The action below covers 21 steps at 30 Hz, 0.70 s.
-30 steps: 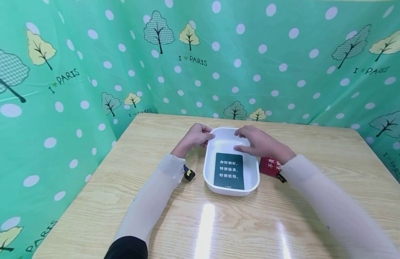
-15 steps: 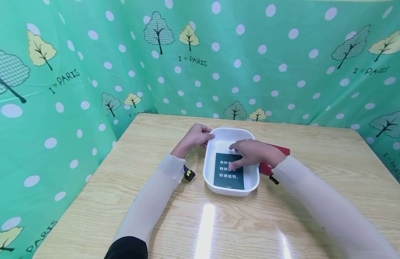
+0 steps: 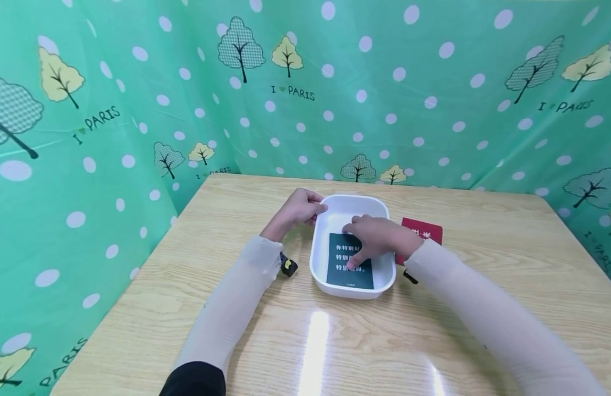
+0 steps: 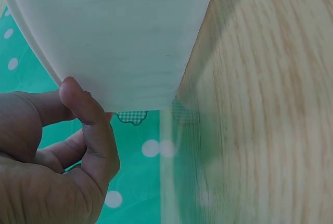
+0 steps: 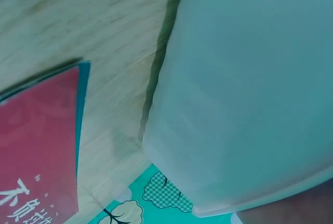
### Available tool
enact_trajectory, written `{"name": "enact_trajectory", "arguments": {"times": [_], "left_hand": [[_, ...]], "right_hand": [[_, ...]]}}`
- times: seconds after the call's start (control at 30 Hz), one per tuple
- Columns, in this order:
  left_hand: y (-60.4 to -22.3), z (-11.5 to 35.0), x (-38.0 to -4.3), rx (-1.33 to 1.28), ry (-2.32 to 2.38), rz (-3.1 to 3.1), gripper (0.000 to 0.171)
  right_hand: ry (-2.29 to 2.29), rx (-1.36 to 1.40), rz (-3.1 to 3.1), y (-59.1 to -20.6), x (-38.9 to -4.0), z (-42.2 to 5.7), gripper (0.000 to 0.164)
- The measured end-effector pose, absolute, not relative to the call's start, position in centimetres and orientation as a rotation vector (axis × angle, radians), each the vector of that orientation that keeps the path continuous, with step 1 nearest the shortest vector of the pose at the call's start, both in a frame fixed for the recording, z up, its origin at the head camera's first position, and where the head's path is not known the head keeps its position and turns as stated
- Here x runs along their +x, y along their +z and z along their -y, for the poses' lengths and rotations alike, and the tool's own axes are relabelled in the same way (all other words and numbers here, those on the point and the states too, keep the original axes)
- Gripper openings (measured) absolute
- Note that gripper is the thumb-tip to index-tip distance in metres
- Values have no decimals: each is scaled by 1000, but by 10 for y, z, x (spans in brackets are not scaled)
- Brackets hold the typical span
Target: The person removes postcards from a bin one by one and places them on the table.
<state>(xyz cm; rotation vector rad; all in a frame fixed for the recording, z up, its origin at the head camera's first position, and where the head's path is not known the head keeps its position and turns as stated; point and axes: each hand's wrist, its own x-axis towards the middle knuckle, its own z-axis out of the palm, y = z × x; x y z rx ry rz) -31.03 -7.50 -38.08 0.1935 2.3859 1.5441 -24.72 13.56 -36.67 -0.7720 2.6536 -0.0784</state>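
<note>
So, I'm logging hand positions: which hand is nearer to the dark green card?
The right hand: it reaches into the white tray, over the dark green card, hiding part of it. The left hand is farther away, pinching the tray's far left rim.

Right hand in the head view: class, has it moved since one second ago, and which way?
Yes: against the white tray, the right hand has moved down the picture, from the tray's far-right corner to over the green card.
</note>
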Motion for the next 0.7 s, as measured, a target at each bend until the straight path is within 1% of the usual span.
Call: {"name": "enact_trajectory", "arguments": {"times": [0.53,0.7], "left_hand": [[-381,76,-311,189,1536,-2388,24],[-381,76,-312,193,1535,-2386,24]], "right_hand": [[-200,-830,-2698,-368,-248,-138,98],[-259,-857,-2725,-368,-250,-137,94]]}}
